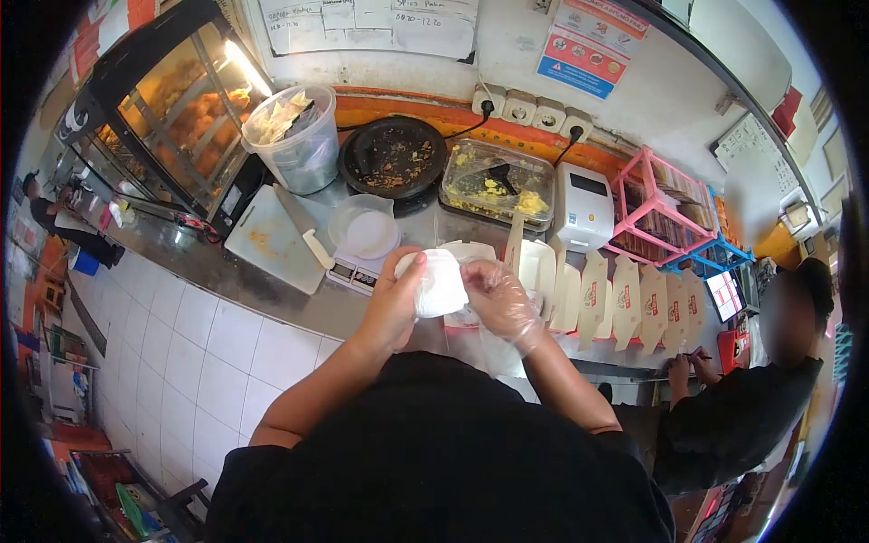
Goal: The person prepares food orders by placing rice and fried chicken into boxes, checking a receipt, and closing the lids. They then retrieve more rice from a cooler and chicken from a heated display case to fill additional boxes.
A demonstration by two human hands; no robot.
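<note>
Both the left hand (391, 306) and right hand (502, 303) grip a white paper packet (441, 285), its long axis crosswise.

open boxes (579, 294) just beyond right hand (502, 303)

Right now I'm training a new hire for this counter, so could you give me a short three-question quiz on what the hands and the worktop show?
1. True or false: the left hand is bare, the right hand wears a clear plastic glove, and both hold the white wrapped bundle.
2. Multiple choice: what lies on the white cutting board? A) a knife B) a ladle C) a pair of tongs
3. Fill in: the white bowl stands on the ____.

Key: 1 true; 2 A; 3 scale.
</note>
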